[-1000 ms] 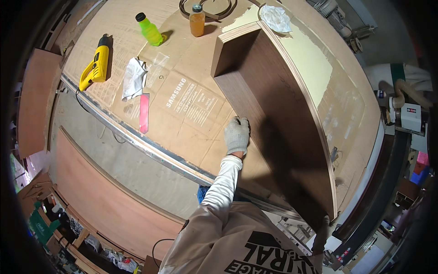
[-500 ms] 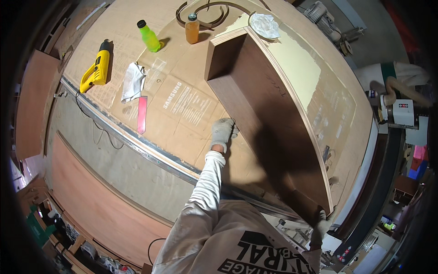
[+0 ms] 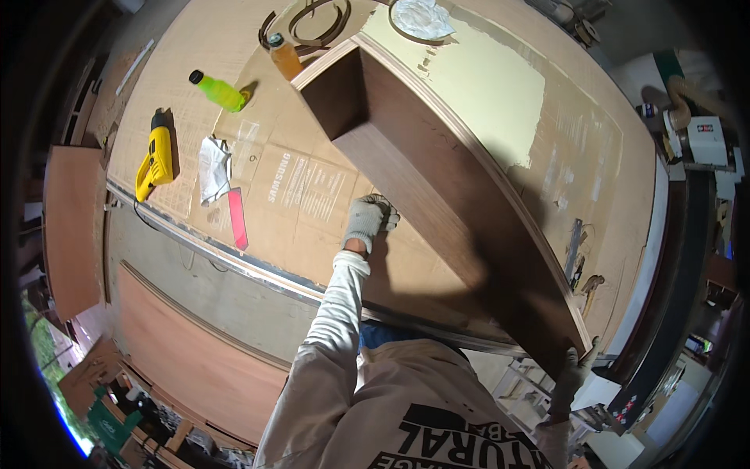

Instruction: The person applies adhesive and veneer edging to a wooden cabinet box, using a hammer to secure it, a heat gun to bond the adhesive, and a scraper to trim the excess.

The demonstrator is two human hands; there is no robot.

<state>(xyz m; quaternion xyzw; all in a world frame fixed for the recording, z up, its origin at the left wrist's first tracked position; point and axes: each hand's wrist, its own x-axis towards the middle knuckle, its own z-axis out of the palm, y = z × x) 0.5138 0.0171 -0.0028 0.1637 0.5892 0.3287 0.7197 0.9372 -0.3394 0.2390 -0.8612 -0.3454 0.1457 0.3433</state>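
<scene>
A long, curved open box of dark brown wood [image 3: 426,164], with pale layered rims, lies diagonally across the cardboard-covered table [image 3: 281,227]. My left hand [image 3: 367,223], in a grey knit glove, is beside the box's left long edge, fingers curled; what they hold is hidden. Low on the right, my gloved right hand [image 3: 576,363] grips the box's near end. Just beyond the far end stands a bottle of orange liquid [image 3: 285,59].
On the table are a yellow heat gun [image 3: 156,160], green bottle [image 3: 219,91], white cloth [image 3: 215,170], pink strip [image 3: 237,219], curved brown strips [image 3: 340,23] and crumpled white plastic [image 3: 420,19]. Boards [image 3: 187,328] stand lower left; machinery [image 3: 691,141] is at right.
The box's far end has swung left, closer to the orange bottle. My left hand has shifted slightly left and its fingers are more curled. The whole view has also shifted.
</scene>
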